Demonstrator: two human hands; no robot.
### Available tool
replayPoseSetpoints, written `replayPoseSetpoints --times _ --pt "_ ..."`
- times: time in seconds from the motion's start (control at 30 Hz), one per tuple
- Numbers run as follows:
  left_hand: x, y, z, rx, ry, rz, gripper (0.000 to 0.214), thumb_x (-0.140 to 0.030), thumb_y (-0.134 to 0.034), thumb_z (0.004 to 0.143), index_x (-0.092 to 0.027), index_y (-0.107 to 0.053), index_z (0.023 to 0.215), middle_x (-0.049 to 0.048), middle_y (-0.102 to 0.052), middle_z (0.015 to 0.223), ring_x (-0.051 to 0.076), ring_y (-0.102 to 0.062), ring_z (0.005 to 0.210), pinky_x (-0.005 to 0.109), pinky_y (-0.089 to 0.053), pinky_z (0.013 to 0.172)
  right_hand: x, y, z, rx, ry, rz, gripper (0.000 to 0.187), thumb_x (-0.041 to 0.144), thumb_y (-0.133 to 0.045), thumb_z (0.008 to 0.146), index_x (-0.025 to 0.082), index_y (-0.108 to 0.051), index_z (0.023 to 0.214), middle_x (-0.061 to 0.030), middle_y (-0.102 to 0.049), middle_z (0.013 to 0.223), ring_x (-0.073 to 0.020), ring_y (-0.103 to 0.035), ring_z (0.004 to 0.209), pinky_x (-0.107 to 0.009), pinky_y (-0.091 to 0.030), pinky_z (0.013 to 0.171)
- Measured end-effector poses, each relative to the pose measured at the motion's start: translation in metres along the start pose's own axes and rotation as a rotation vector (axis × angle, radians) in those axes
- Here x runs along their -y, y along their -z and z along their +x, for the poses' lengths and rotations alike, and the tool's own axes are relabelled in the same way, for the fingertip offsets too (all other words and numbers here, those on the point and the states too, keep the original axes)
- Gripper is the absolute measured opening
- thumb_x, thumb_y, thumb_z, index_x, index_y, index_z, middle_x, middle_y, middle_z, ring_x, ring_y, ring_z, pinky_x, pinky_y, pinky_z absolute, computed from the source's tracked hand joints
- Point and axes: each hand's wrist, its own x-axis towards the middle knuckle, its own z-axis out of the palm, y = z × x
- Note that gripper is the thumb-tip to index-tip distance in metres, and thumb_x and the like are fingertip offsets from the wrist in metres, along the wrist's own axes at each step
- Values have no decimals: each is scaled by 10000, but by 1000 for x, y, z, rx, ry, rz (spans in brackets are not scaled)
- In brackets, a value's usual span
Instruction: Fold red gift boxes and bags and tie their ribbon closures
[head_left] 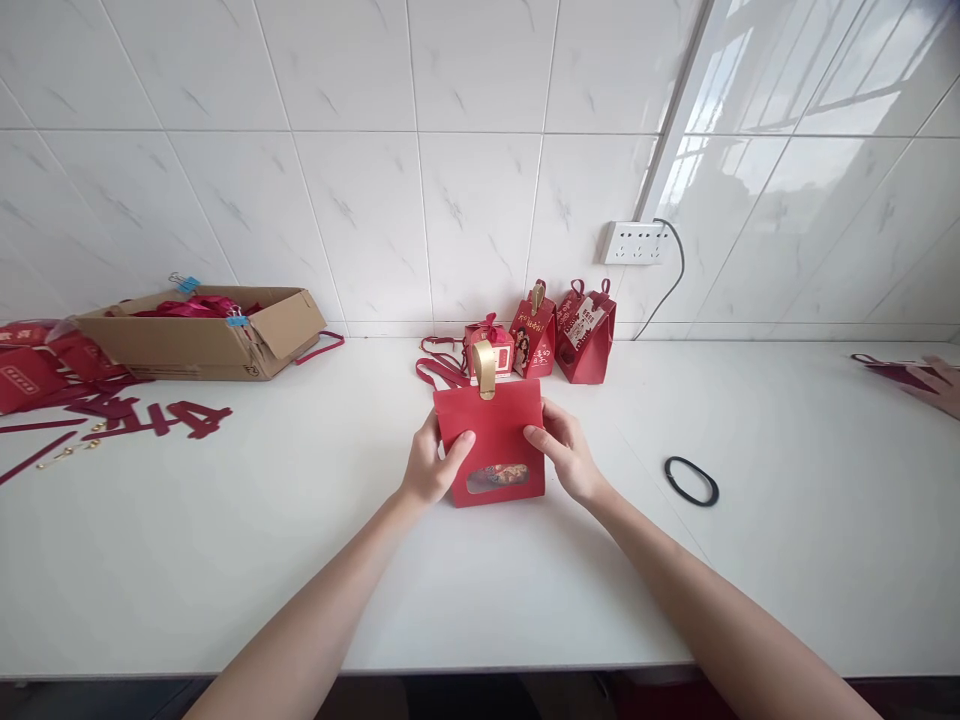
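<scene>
A red paper gift box (pixel 491 425) with a gold tab on top and a small clear window low on its front stands on the white counter (pixel 225 560). My left hand (pixel 433 466) grips its left side, thumb on the front face. Its right side is held by my right hand (pixel 568 455), thumb also on the front. Both hands are closed around the box.
Three finished red gift boxes (pixel 534 335) and loose red ribbons (pixel 439 368) sit by the tiled wall. A cardboard carton (pixel 202 335) of red ribbons and flat red cut-outs (pixel 150 415) lie at left. A black ring (pixel 691 481) lies at right. Another person's hand (pixel 941 385) shows at the far right edge.
</scene>
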Motion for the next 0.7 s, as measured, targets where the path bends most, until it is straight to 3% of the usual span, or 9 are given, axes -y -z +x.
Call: replayPoseSetpoints --times 0.17,0.3,0.5,0.63,0.7 --pt "4 1 -1 -14 -12 31 289 -427 -550 787 -178 -533 931 25 -577 738 169 -566 684 297 -481 631 0 1 0 3 -18 32 231 367 -658 690 212 -487 677 -3 -579 794 -192 -538 762 -307 -449 687" --pt "2 1 -1 -20 -28 53 258 -404 -560 780 -176 -533 898 24 -578 731 168 -567 679 292 -476 624 -3 2 0 35 31 -35 206 367 -619 740 212 -483 728 -5 -547 800 -185 -536 769 -329 -452 732" --pt "-10 -1 -6 109 -106 -2 226 -344 -593 755 -173 -548 896 44 -625 788 184 -592 709 306 -486 638 17 0 -8 -99 415 -253 377 271 -672 728 265 -472 1047 -48 -535 1101 -225 -526 1051 -404 -408 932" --pt "-15 0 -8 233 -60 -66 260 -367 -589 756 -164 -561 917 59 -642 817 198 -608 736 317 -497 654 33 -2 -13 -83 416 -495 51 237 -582 810 237 -608 854 -36 -633 826 -195 -581 762 -342 -466 703" --pt "-20 1 -5 241 -61 -79 298 -390 -593 757 -167 -564 953 63 -638 861 198 -611 772 317 -502 688 36 -3 -14 -87 379 -499 66 241 -564 823 231 -621 792 -26 -641 749 -177 -570 661 -311 -451 602"
